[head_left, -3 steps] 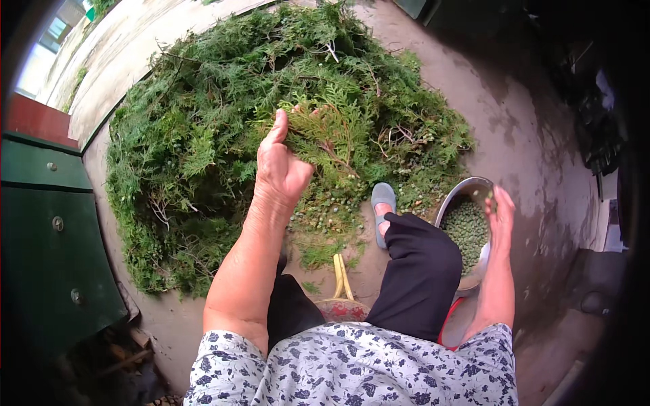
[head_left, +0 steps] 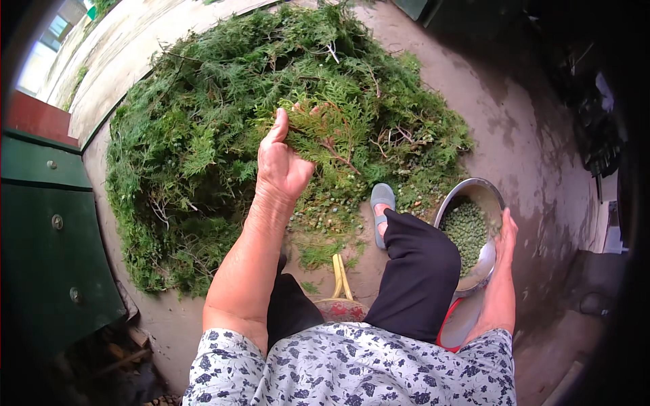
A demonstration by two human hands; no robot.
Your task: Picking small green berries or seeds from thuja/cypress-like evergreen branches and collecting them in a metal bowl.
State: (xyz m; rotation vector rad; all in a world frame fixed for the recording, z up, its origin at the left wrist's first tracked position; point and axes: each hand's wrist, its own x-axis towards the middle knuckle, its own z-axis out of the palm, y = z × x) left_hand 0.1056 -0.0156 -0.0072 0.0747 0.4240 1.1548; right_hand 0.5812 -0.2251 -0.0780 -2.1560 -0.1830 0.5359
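Note:
My left hand [head_left: 283,166] is closed around a leafy evergreen sprig [head_left: 335,128], thumb pointing up and the fingers mostly hidden behind the foliage. The sprig has flat green fronds and a thin brown stem. Beneath it spreads a big heap of cut evergreen branches [head_left: 203,108]. At the right, a round metal basin [head_left: 493,193] contains many small green cones [head_left: 466,233]. My right hand [head_left: 505,235] is at the basin's right rim, fingers stretched upward and nothing visible in them.
Something red-rimmed [head_left: 447,328] sits under the basin. A low seat with yellow legs [head_left: 341,277] shows between my knees. My grey shoe [head_left: 382,196] touches the heap's near edge. Dark green cabinets [head_left: 57,257] stand at the left. Loose cones and leaf bits lie on the concrete floor [head_left: 508,135].
My right hand has drawn down and outward from above the basin to its right rim. Small green bits by its fingertips are no longer seen there. My left hand has barely moved.

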